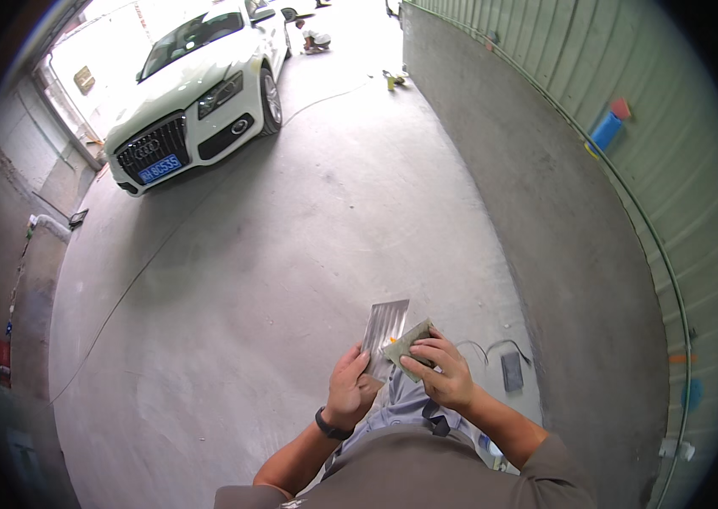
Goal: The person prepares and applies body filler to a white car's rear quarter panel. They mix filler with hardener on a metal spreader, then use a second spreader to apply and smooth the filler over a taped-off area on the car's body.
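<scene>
My left hand (352, 390) grips a silvery ribbed metal plate (388, 324) by its left edge, thumb on top. The plate is tilted up in front of my body, and its lower part is partly covered. In my right hand (445, 373) is a flat, greenish-grey pad (411, 341), pinched between thumb and fingers. The pad sits at the plate's right edge and overlaps it; whether the two touch, I cannot tell. A small orange spot shows at the pad's left corner. A dark band circles my left wrist.
A white car (198, 89) stands at the far left, with a person (315, 39) crouching behind it. A thin cable (140, 276) crosses the grey floor. To my right lie a dark rectangular block (512, 371) and a cord, beside the wall (546, 187). Small yellow-green items (393, 81) lie farther off.
</scene>
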`<action>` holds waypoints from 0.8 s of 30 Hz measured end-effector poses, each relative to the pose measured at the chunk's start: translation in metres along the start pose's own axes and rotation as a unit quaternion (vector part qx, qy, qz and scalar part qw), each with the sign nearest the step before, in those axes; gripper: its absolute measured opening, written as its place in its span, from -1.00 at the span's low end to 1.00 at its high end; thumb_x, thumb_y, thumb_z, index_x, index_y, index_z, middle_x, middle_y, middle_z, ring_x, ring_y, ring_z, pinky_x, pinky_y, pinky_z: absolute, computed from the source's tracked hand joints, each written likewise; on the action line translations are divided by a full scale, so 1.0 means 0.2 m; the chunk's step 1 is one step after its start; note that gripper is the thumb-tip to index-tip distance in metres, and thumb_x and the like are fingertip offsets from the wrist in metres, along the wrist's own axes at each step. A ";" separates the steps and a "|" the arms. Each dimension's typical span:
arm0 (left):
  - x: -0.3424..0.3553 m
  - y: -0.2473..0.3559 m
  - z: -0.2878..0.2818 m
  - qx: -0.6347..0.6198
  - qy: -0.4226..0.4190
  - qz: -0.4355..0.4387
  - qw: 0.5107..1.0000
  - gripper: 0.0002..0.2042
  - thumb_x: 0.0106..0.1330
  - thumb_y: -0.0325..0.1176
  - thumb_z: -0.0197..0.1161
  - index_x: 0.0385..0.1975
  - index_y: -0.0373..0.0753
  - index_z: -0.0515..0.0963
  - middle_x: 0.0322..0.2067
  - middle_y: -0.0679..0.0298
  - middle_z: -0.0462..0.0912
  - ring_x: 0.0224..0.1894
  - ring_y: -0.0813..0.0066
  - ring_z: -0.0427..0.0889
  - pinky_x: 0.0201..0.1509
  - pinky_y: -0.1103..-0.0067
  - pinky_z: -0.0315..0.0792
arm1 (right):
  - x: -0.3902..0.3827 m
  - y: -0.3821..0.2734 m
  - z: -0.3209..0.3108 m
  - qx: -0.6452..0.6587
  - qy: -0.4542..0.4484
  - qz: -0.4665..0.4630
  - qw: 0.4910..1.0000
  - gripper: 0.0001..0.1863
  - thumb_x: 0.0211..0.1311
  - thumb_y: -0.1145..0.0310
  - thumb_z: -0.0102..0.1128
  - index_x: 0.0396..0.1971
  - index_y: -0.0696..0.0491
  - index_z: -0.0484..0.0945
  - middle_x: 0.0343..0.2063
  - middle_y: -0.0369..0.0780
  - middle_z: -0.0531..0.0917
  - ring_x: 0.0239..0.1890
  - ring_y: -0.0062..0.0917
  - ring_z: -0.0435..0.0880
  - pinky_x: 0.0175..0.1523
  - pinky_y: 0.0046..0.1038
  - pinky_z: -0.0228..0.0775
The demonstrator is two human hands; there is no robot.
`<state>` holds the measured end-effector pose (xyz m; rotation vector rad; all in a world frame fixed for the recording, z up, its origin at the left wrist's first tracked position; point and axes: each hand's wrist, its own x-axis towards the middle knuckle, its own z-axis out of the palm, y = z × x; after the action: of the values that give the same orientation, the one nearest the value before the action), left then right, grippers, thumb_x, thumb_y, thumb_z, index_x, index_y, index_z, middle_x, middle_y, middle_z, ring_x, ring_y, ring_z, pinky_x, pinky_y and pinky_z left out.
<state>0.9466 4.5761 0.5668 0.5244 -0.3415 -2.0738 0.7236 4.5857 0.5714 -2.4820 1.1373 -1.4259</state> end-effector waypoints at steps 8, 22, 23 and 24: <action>0.53 0.52 -0.22 0.217 0.100 0.142 0.961 -0.61 0.62 -0.41 0.00 0.38 -0.32 0.34 -0.25 0.43 0.62 -0.50 0.87 0.31 -0.52 0.79 0.13 | 0.45 0.81 0.34 0.153 -0.116 0.144 0.971 -0.70 0.25 0.51 0.33 0.00 0.06 0.71 -0.36 -0.10 0.71 -0.40 -0.20 0.72 -0.27 -0.25 0.60; 2.53 1.16 -0.02 0.571 0.066 0.120 0.809 -0.63 0.62 -0.40 -0.02 0.33 -0.39 0.40 -0.10 0.28 0.67 -0.12 0.59 0.59 -0.01 0.58 0.53 | 1.67 2.22 0.37 0.178 -0.284 0.130 0.933 -0.81 0.21 0.45 0.38 -0.17 0.03 0.77 -0.47 -0.15 0.66 -0.48 -0.23 0.66 -0.37 -0.28 0.50; 2.66 1.20 -0.02 0.559 0.079 0.106 0.819 -0.63 0.63 -0.40 -0.02 0.33 -0.39 0.40 -0.09 0.26 0.68 -0.09 0.56 0.60 0.04 0.56 0.53 | 1.72 2.34 0.35 0.185 -0.316 0.128 0.922 -0.80 0.21 0.46 0.38 -0.15 0.03 0.77 -0.45 -0.15 0.67 -0.48 -0.25 0.67 -0.37 -0.28 0.51; 2.79 1.25 -0.02 0.559 0.045 0.114 0.820 -0.63 0.63 -0.39 -0.02 0.33 -0.39 0.40 -0.06 0.24 0.68 -0.06 0.54 0.60 0.07 0.55 0.52 | 1.78 2.45 0.36 0.155 -0.281 0.174 0.931 -0.78 0.22 0.46 0.37 -0.13 0.03 0.76 -0.43 -0.15 0.68 -0.47 -0.24 0.68 -0.36 -0.28 0.52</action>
<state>0.8692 3.9704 0.5436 1.1799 -1.5158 -1.4196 0.6075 3.9863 0.5967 -2.1122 1.0508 -0.6670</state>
